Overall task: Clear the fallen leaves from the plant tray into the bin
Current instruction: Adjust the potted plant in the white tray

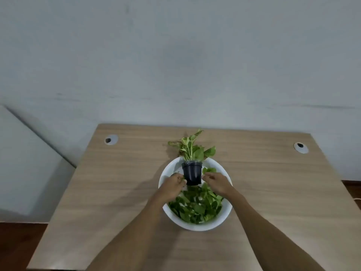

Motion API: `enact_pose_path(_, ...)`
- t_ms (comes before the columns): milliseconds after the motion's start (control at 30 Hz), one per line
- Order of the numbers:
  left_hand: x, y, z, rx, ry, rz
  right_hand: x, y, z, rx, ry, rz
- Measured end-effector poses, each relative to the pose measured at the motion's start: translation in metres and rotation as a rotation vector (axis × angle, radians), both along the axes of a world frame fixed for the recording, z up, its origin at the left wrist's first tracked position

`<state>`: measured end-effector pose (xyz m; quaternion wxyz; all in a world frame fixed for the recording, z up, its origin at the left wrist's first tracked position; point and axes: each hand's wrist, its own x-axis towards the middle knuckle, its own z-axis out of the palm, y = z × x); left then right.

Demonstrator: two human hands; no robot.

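A round white tray (224,216) sits on the wooden table and holds a heap of loose green leaves (195,208) in its near half. A small black pot (192,173) with a variegated green plant (192,149) stands upright in the tray's far half. My left hand (173,185) is at the pot's left side, fingers curled near its base. My right hand (216,182) is at the pot's right side, fingers bent over the leaves. Whether either hand grips the pot or leaves is unclear. No bin is in view.
The wooden table (117,192) has two round cable holes, one at the far left (111,139) and one at the far right (300,147). A pale wall stands right behind the table. Dark floor shows at the lower left.
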<state>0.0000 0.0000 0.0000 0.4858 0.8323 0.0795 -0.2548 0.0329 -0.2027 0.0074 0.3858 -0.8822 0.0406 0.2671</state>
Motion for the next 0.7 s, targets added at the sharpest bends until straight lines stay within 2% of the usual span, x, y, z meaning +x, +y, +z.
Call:
enact_pose_path(267, 0.021, -0.022, -0.031, -0.158, 0.019, 0.348, 0.02, 0.012, -0.031, 0.149, 0.086, -0.147)
enact_pose_path(467, 0.025, -0.029, -0.043, -0.267, -0.029, 0.349, 0.023, 0.011, -0.042, 0.253, 0.088, -0.163)
enact_pose_path(700, 0.022, -0.03, -0.029, -0.106, -0.215, 0.291, 0.024, 0.005, -0.031, 0.307, 0.025, -0.122)
